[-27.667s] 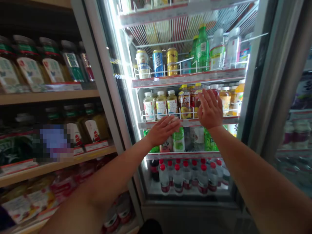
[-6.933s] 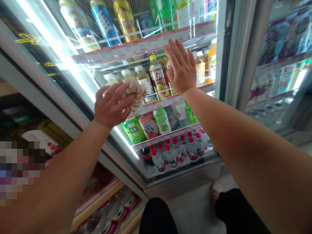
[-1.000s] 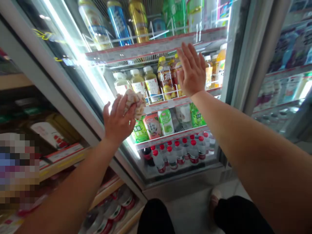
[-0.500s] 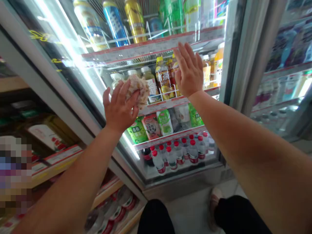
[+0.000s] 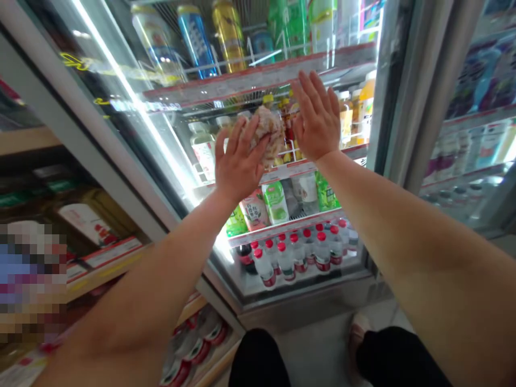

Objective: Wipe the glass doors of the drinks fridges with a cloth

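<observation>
A crumpled, pale beige-and-pink cleaning cloth [image 5: 271, 134] is gripped in my left hand [image 5: 239, 161], pressed against the glass door [image 5: 226, 88] of a lit drinks fridge. To its right, my right hand [image 5: 318, 121] rests flat on the same glass, fingers stretched out and holding nothing. Behind the glass, the cloth and hands partly hide a row of bottles with yellow and white caps. A white-capped bottle [image 5: 202, 148] shows left of my left hand.
Tall cans [image 5: 196, 40] stand on the upper fridge shelf, small red-capped water bottles [image 5: 285, 260] on the bottom one. A metal door frame [image 5: 415, 91] runs down the right. Wooden shelving [image 5: 100, 269] with large bottles stands close on the left.
My left hand has slid the cloth rightward across the glass, closer to my right hand. The right hand stays nearly in place; the view has shifted slightly.
</observation>
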{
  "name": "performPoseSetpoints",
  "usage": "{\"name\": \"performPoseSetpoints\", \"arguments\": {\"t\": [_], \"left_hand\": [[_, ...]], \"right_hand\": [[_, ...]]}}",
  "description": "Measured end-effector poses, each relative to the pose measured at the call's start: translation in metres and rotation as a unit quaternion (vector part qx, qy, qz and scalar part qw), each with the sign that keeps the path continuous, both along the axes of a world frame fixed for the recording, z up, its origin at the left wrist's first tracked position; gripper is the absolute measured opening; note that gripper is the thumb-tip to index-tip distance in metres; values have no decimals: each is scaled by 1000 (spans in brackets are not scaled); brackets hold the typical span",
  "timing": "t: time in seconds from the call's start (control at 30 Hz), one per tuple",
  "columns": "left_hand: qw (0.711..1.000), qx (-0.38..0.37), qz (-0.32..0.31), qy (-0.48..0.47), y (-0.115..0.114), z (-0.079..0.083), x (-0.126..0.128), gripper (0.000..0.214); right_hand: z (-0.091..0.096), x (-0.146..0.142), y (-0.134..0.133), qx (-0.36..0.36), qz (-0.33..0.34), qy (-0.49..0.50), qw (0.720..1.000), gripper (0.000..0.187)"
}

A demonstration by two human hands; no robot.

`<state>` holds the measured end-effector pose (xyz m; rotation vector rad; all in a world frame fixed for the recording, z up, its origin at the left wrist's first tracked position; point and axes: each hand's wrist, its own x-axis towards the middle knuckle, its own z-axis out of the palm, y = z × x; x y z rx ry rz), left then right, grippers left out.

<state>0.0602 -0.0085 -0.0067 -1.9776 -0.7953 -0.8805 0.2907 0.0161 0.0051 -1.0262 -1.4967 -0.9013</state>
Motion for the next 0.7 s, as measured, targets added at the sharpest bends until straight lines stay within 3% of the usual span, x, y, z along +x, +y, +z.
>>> {"name": "performPoseSetpoints", "arguments": {"t": [0.2, 0.37, 0.6, 0.7], "left_hand": [[999, -35, -13, 35, 1, 0, 3, 59], [999, -30, -16, 36, 1, 7, 8, 56], [998, -41, -36, -16, 10, 38, 45, 57], [997, -38, -67, 11, 14, 41, 61, 61]], "right_hand": [[1, -1, -4, -33, -8, 3, 999, 61], [-2, 1, -1, 6, 18, 1, 1000, 60], [-6, 4, 3, 28, 33, -57, 997, 75], [-6, 4, 7, 35, 31, -57, 997, 77]]}}
